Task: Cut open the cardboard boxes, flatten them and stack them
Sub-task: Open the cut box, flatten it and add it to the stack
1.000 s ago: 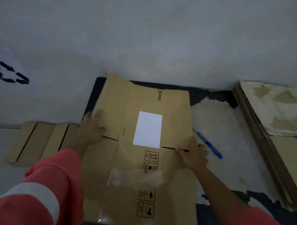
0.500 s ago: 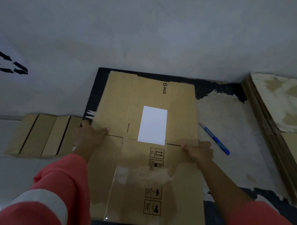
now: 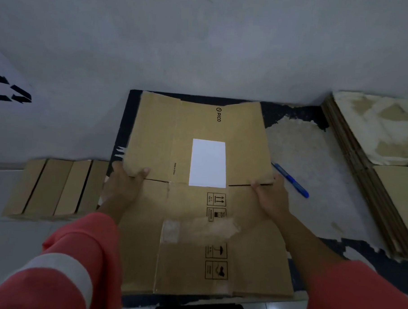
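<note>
A flattened brown cardboard box [image 3: 199, 126] with a white label and a PICO print lies on a dark mat [image 3: 291, 111] in front of me. My left hand [image 3: 124, 186] grips its left edge at the flap slit, thumb on top. My right hand [image 3: 271, 194] grips the right edge at the matching slit, thumb on top too. A blue box cutter [image 3: 290, 179] lies on the mat just right of my right hand.
A stack of flattened cardboard [image 3: 370, 180] sits at the right. Folded cardboard pieces [image 3: 54, 187] lie on the floor at the left. A grey wall rises behind the mat. A white sheet with a black recycling symbol [image 3: 11, 92] shows at far left.
Both hands have shifted from pressing on the box to gripping its side edges at the slits. The far flaps now lie flatter, and the view has moved closer.
</note>
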